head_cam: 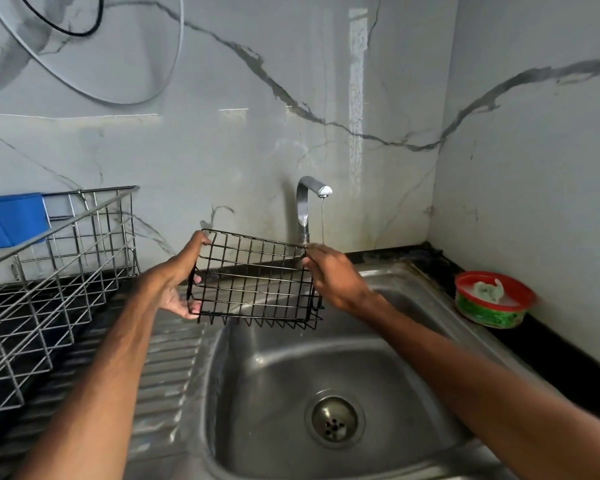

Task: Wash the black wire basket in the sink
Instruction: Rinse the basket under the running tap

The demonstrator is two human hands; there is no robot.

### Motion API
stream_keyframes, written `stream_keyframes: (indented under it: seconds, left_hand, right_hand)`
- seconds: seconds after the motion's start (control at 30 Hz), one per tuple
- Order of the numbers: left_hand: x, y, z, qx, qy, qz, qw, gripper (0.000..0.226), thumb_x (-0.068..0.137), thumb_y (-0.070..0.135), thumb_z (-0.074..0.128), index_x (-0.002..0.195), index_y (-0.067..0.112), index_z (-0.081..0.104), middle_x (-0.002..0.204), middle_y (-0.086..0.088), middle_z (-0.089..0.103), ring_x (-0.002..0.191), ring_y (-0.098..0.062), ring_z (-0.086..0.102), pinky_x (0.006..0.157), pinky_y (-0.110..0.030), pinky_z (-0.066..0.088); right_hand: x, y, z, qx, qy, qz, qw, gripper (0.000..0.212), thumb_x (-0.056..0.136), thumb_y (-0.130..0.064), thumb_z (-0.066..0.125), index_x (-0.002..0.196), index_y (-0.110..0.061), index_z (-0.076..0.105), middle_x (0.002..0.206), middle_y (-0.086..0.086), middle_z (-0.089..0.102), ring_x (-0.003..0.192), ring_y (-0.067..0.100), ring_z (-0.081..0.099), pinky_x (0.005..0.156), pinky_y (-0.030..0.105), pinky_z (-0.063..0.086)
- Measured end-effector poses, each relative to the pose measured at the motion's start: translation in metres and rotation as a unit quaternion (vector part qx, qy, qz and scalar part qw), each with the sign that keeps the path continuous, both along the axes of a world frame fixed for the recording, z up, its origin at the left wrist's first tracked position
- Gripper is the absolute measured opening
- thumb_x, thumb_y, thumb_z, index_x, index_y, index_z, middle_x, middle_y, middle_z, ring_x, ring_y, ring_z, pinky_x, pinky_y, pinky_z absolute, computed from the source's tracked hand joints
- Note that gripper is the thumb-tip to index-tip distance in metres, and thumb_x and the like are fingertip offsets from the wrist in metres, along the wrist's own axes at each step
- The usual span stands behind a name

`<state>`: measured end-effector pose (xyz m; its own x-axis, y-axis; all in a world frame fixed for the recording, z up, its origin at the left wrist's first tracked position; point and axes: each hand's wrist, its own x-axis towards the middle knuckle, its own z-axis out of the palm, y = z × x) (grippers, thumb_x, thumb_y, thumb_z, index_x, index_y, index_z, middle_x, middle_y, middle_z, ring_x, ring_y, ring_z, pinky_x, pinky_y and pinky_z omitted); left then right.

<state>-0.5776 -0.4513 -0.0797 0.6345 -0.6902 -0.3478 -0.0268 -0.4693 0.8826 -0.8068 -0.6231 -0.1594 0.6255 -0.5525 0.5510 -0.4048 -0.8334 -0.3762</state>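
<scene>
Black wire basket (253,278): held in the air over the rear rim of the sink (264,375), long axis left to right. Left grip (177,282) curls round its left end; right grip (333,275) pinches the right top rim. The thin stream from the tap (307,202) falls just at the right end, nearer the right grip.

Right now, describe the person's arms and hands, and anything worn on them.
The left forearm and right forearm are bare to the picture's edge, no sleeves showing. The left hand and right hand wear no gloves; no ring, watch or bracelet shows.
</scene>
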Motion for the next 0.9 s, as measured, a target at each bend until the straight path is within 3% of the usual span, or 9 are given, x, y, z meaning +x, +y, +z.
stream_keyframes:
  seconds: [0.07,0.13,0.23,0.3,0.47,0.57,0.67,0.77,0.9]
  left_hand:
    - [-0.008,-0.002,-0.002,0.006,0.001,-0.007,1.0,0.099,0.087,0.085,0.042,0.151,0.01,0.037,0.147,-0.021,0.036,0.086,-0.044,0.055,0.077,-0.054,0.058]
    - [-0.018,-0.005,-0.002,0.001,-0.009,-0.012,1.0,0.092,0.091,0.082,0.039,0.156,0.018,0.032,0.146,-0.023,0.035,0.09,-0.048,0.054,0.076,-0.056,0.056]
    - [-0.027,-0.01,-0.001,0.009,-0.011,-0.022,1.0,0.089,0.091,0.081,0.04,0.157,0.022,0.031,0.13,-0.018,0.04,0.102,-0.051,0.056,0.081,-0.058,0.054]
    - [-0.028,-0.013,0.0,0.029,-0.002,-0.025,0.999,0.09,0.089,0.079,0.046,0.146,0.009,0.04,0.119,-0.017,0.042,0.091,-0.042,0.055,0.083,-0.056,0.053]
    - [-0.026,-0.017,-0.007,0.028,0.011,-0.025,0.999,0.08,0.086,0.083,0.045,0.129,0.016,0.039,0.132,-0.017,0.04,0.096,-0.043,0.053,0.074,-0.052,0.056]
    - [-0.02,-0.021,-0.013,0.004,0.055,-0.005,0.998,0.097,0.08,0.086,0.052,0.143,0.013,0.04,0.142,-0.021,0.037,0.088,-0.04,0.053,0.065,-0.051,0.059]
    - [-0.019,-0.025,-0.017,-0.022,0.074,-0.012,0.997,0.105,0.078,0.091,0.05,0.158,0.027,0.028,0.16,-0.022,0.025,0.085,-0.044,0.061,0.061,-0.059,0.059]
    - [-0.016,-0.028,-0.022,-0.012,0.076,-0.03,0.997,0.102,0.08,0.089,0.049,0.161,0.034,0.021,0.165,-0.021,0.016,0.066,-0.04,0.065,0.066,-0.064,0.059]
    - [-0.022,-0.027,-0.02,0.052,0.093,-0.084,0.991,0.103,0.086,0.085,0.047,0.165,0.035,0.005,0.169,-0.028,0.0,0.088,-0.059,0.066,0.073,-0.068,0.058]
  right_hand:
    - [-0.006,-0.004,0.0,0.004,-0.045,-0.008,0.999,0.029,0.106,-0.027,0.049,0.077,-0.024,0.049,0.077,-0.005,0.055,0.067,0.008,0.05,0.064,0.032,0.042]
    - [-0.014,-0.009,-0.002,0.006,-0.053,-0.009,0.999,0.033,0.104,-0.027,0.053,0.072,-0.026,0.046,0.072,-0.008,0.051,0.065,0.005,0.047,0.064,0.029,0.036]
    - [-0.026,-0.013,-0.006,0.007,-0.016,0.004,1.0,0.021,0.104,-0.029,0.05,0.083,-0.026,0.054,0.094,-0.001,0.053,0.09,0.013,0.05,0.079,0.031,0.041]
    - [-0.032,-0.011,-0.008,0.04,0.016,0.027,0.999,0.018,0.105,-0.028,0.045,0.088,-0.025,0.05,0.104,0.002,0.05,0.099,0.017,0.049,0.086,0.033,0.041]
    - [-0.032,-0.005,-0.005,0.093,-0.035,0.008,0.995,0.015,0.102,-0.029,0.055,0.111,-0.018,0.059,0.133,0.007,0.046,0.123,0.019,0.047,0.103,0.032,0.04]
    - [-0.027,0.006,-0.001,0.181,-0.134,-0.028,0.974,0.055,0.092,-0.037,0.071,0.136,-0.021,0.042,0.146,0.005,0.039,0.128,0.014,0.04,0.108,0.031,0.035]
    - [-0.02,0.011,0.0,0.316,-0.201,-0.062,0.925,0.099,0.077,-0.042,0.085,0.149,-0.022,0.021,0.152,0.013,0.036,0.135,0.026,0.04,0.106,0.032,0.034]
    - [-0.018,0.008,-0.002,0.401,-0.19,-0.078,0.893,0.103,0.075,-0.04,0.087,0.148,-0.025,0.016,0.149,0.018,0.04,0.131,0.036,0.046,0.105,0.038,0.041]
    - [-0.02,0.006,-0.007,0.404,-0.183,-0.118,0.888,0.102,0.076,-0.038,0.087,0.149,-0.015,0.021,0.146,0.019,0.044,0.124,0.032,0.05,0.099,0.038,0.049]
